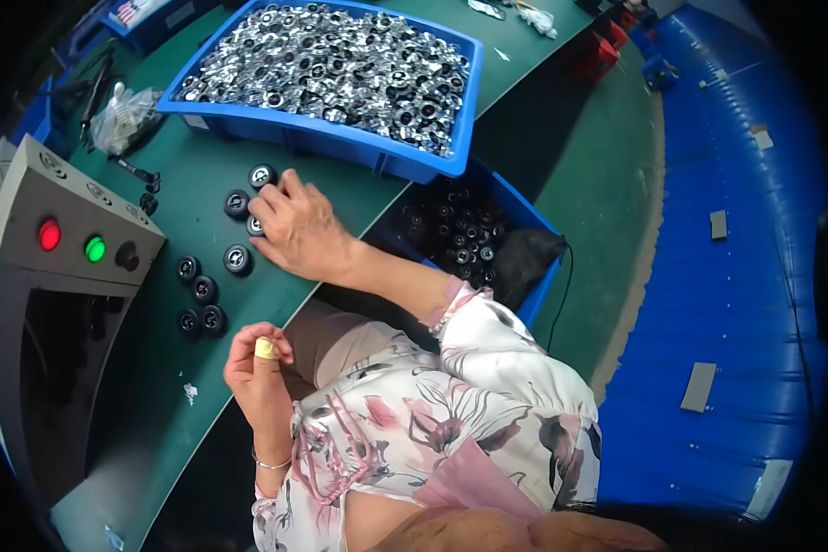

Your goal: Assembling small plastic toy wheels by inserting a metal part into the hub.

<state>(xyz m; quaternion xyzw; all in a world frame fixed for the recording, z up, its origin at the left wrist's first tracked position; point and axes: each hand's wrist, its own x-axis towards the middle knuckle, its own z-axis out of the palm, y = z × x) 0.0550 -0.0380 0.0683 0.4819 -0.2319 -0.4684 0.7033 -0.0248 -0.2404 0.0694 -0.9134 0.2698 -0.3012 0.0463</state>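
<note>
Several small black wheels with silver hubs lie on the green table. My right hand [305, 230] is over the upper group, thumb and fingers closed about one black wheel [255, 226], which they partly cover. Beside its fingertips are another wheel [261, 176] and one slightly to the left [236, 203]. A separate wheel [238, 259] lies just below that hand. Farther left, a cluster of wheels [204, 290] sits near the machine. My left hand [259, 366] hovers at the table's near edge, fingers curled in, yellow tape round the thumb; no object shows in it.
A blue bin [308, 124] full of shiny clear-and-silver parts stands at the back. Below the table's right edge, another blue bin [535, 313] holds black wheels. At left stands a grey machine [78, 207] with red and green buttons. A clear plastic bag [124, 120] lies behind it.
</note>
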